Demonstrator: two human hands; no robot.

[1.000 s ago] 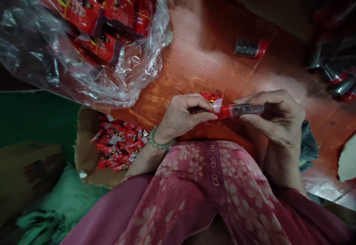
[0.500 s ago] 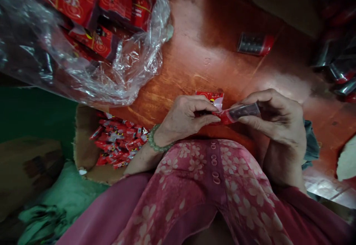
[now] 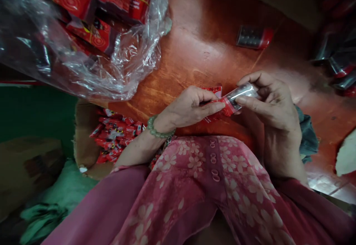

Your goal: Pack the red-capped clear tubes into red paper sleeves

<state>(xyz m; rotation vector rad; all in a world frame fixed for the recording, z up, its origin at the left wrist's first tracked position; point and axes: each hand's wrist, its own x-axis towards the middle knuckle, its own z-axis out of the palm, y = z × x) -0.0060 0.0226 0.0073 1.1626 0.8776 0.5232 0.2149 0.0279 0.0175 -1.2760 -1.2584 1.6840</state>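
In front of my apron, a small clear packet with a red printed end (image 3: 229, 104) is held between both hands, tilted up to the right. What fills its dark middle is too small to make out. My left hand (image 3: 190, 107), with a green bead bracelet at the wrist, pinches the red end between thumb and fingers. The clear end is gripped by my right hand (image 3: 275, 102), thumb on top. Behind my left fingers a red printed piece (image 3: 218, 89) lies on the table, partly covered.
A clear plastic bag (image 3: 130, 78) of banded red packs lies at upper left. Below it stands a cardboard box (image 3: 85, 137) of small red packets. A similar packet (image 3: 253, 37) lies on the wooden table (image 3: 191, 63), with several more (image 3: 338, 63) at far right.
The packet has turned, its clear end rising and now catching the light. My right hand has moved up and slightly left; my left hand still pinches the red end.
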